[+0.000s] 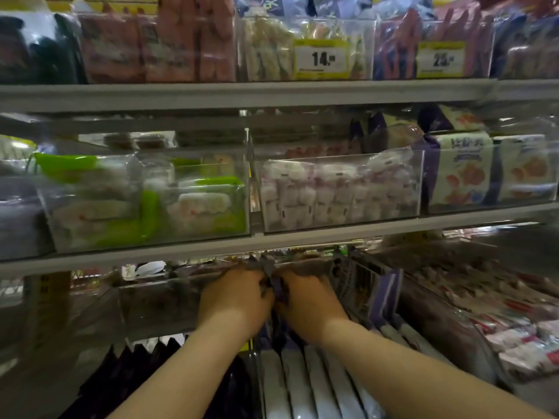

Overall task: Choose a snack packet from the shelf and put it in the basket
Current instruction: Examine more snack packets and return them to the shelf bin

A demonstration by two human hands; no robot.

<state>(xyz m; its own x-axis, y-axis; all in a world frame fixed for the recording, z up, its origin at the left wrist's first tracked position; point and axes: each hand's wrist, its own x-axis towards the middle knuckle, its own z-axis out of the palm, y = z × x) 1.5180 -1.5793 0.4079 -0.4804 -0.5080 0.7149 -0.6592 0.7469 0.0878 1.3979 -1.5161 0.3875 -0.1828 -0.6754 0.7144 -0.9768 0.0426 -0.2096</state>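
Both my hands reach into a clear bin on the lower shelf. My left hand (234, 297) and my right hand (308, 299) sit side by side, fingers curled over the top edges of dark purple snack packets (273, 275) that stand upright in a row. The fingertips are hidden behind the packets. More packets of the same row, purple and pale grey (320, 379), stand nearer to me between my forearms. No basket is in view.
The grey shelf edge (181, 258) runs just above my hands. Above it stand clear bins of green-and-white packets (145, 201) and pink-white packets (335, 192). Red-and-white packets (499, 322) lie at right, black packets (136, 373) at lower left. Price tags (322, 59) hang on the top shelf.
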